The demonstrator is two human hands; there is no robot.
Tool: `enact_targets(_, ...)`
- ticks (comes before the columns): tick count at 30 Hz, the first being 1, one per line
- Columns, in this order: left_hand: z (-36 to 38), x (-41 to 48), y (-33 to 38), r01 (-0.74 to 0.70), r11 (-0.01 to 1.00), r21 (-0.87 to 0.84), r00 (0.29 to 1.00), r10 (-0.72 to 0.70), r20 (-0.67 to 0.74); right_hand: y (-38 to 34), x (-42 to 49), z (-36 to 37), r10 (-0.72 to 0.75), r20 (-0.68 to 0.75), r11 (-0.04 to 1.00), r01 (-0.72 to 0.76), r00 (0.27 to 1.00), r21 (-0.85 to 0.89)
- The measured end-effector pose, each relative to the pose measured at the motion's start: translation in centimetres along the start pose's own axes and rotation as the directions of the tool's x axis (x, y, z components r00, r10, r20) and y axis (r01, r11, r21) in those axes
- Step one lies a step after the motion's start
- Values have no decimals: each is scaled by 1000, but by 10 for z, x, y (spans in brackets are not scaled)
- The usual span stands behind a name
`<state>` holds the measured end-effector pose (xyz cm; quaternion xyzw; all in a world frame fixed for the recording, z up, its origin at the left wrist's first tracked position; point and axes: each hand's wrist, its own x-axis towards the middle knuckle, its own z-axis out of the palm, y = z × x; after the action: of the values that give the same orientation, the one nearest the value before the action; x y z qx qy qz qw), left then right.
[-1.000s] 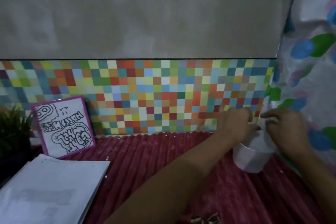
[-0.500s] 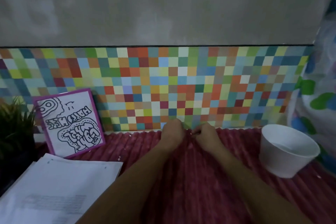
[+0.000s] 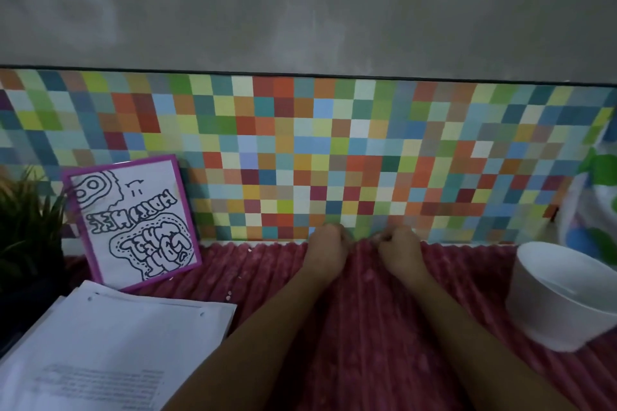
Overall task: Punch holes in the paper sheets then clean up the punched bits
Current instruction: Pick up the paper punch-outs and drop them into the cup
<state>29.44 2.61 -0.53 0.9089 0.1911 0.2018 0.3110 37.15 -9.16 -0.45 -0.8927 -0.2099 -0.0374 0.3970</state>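
Reaching out to the far edge of the ribbed red cloth (image 3: 367, 344), both hands sit right where it meets the base of the checkered tile strip (image 3: 300, 150). The left hand (image 3: 325, 253) and right hand (image 3: 399, 252) are close side by side but not touching. Both have their fingers curled in together with the tips tucked under, so I can't tell if they're pinching anything.

The paper stack (image 3: 110, 344) lies at the near left and runs off the bottom-left corner. Its punched short edge points away towards the wall, and its long axis runs back towards the person, skewed a bit left. Its right corner is just beside the left forearm, so that gap is tight.

A few punched bits (image 3: 229, 294) lie on the cloth between the stack and the hands. There's open cloth between the right forearm and the white bowl (image 3: 554, 310). A purple-framed drawing (image 3: 133, 220) leans on the tiles behind the stack, next to a plant (image 3: 26, 217).
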Motion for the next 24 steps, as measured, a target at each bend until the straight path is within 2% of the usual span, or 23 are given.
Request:
enact_targets(2,-2,-2,-1,11,997,-78,1000,-11,5,0,2,-3,57,-89,994,-48,994,98)
enact_targets(4,-2,-2,-2,17,990,-139,1000,-17,2,-6,1,-2,62,-126,991,-46,990,125)
enact_targets(8,-4,-5,-2,-37,983,-181,999,30,-42,-16,-2,12,18,-63,1000,-19,998,-19)
enact_targets(12,-36,-11,2,-104,978,-178,987,79,-140,-17,-2,18,-14,-49,989,7,999,-148)
enact_targets(13,-49,-11,-3,-86,988,-129,984,65,-163,-19,-2,19,-28,-41,983,20,999,-183)
enact_targets(15,-76,-9,-20,17,996,87,982,0,-188,-22,-3,23,-38,-24,965,30,999,-260)
enact_targets(17,-98,-12,-43,165,932,322,976,-107,-190,-25,-6,25,-25,-31,954,14,999,-299)
enact_targets(19,-109,-21,-61,251,849,465,967,-194,-167,-26,-7,25,-5,-39,959,-7,999,-285)
enact_targets(21,-109,-29,-73,282,806,520,960,-240,-147,-25,-4,24,25,-53,977,-36,998,-211)
enact_targets(24,-106,-29,-82,306,798,519,952,-244,-186,-23,0,15,74,-93,997,-76,993,-20)
